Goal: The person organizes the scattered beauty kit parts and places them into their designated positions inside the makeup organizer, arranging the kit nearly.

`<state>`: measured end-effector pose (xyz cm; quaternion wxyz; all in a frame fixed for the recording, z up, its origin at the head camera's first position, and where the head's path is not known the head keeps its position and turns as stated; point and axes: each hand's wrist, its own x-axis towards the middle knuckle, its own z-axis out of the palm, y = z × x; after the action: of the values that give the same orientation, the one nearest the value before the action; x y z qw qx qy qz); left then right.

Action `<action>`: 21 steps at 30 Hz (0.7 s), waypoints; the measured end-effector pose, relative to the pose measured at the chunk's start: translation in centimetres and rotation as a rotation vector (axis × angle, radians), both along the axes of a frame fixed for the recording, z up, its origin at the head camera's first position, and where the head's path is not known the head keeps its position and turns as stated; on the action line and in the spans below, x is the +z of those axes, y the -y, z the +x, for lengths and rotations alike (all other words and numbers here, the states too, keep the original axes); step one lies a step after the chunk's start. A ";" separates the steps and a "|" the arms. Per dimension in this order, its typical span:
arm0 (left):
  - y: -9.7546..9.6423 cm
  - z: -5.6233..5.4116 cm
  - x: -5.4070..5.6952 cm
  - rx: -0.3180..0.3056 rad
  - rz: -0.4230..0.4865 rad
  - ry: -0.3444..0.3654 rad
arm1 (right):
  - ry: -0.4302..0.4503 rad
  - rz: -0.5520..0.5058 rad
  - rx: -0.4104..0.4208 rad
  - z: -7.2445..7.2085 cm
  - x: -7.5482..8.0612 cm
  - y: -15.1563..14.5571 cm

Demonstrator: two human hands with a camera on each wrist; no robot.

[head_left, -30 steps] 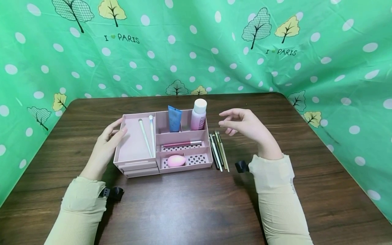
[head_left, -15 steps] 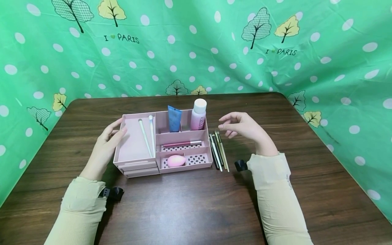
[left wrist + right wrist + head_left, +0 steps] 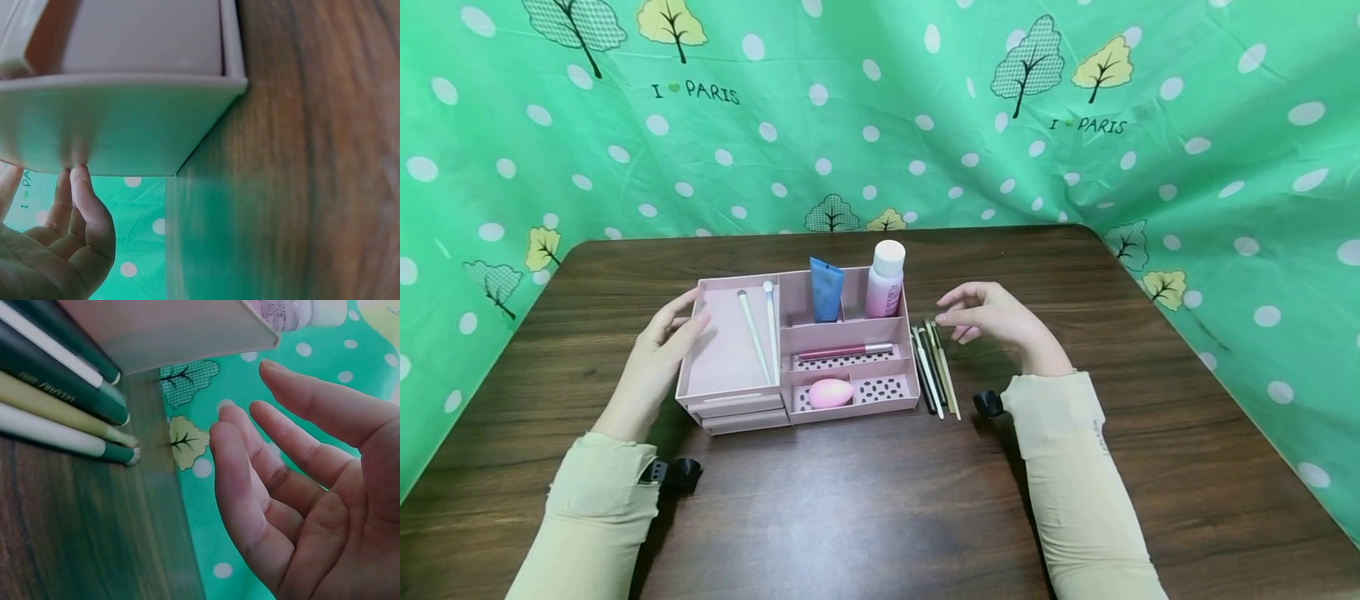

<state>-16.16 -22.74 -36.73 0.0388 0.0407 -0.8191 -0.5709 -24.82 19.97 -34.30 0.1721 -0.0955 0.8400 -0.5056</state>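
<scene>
A pink makeup organizer (image 3: 715,350) stands on the table. My left hand (image 3: 653,358) rests its fingertips against the organizer's left side, also visible in the left wrist view. Several makeup brushes (image 3: 937,375) lie side by side along the organizer's right wall. Just above their far ends hovers my right hand (image 3: 992,317), fingers loosely bent and holding nothing; the right wrist view shows a gap between the fingers and the brushes. Two pale brushes (image 3: 772,333) lie in the organizer's left tray.
In the organizer's compartments are a blue tube (image 3: 827,290), a pink bottle with a white cap (image 3: 886,283), a lip gloss tube (image 3: 842,352) and a pink makeup sponge (image 3: 831,393). A green dotted cloth (image 3: 880,108) hangs behind the dark wooden table (image 3: 850,508).
My right hand has lowered slightly toward the far ends of the brushes beside the organizer. The left hand has stayed against the organizer's side.
</scene>
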 end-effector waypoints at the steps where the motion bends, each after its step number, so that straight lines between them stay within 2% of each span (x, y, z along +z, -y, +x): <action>1: 0.0 0.0 0.0 -0.001 0.000 -0.001 | 0.005 -0.001 -0.004 -0.1 -0.1 0.0; 15: 0.1 0.0 -0.1 -0.006 -0.005 -0.005 | 0.136 0.004 0.024 -0.8 -1.9 -0.4; 21: 0.2 0.0 -0.1 -0.002 0.000 0.006 | 0.166 0.026 0.042 -1.0 -2.7 -0.5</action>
<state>-16.21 -22.94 -36.83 0.0358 0.0417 -0.8192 -0.5709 -25.82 20.51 -36.96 0.2530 -0.0687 0.8272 -0.4971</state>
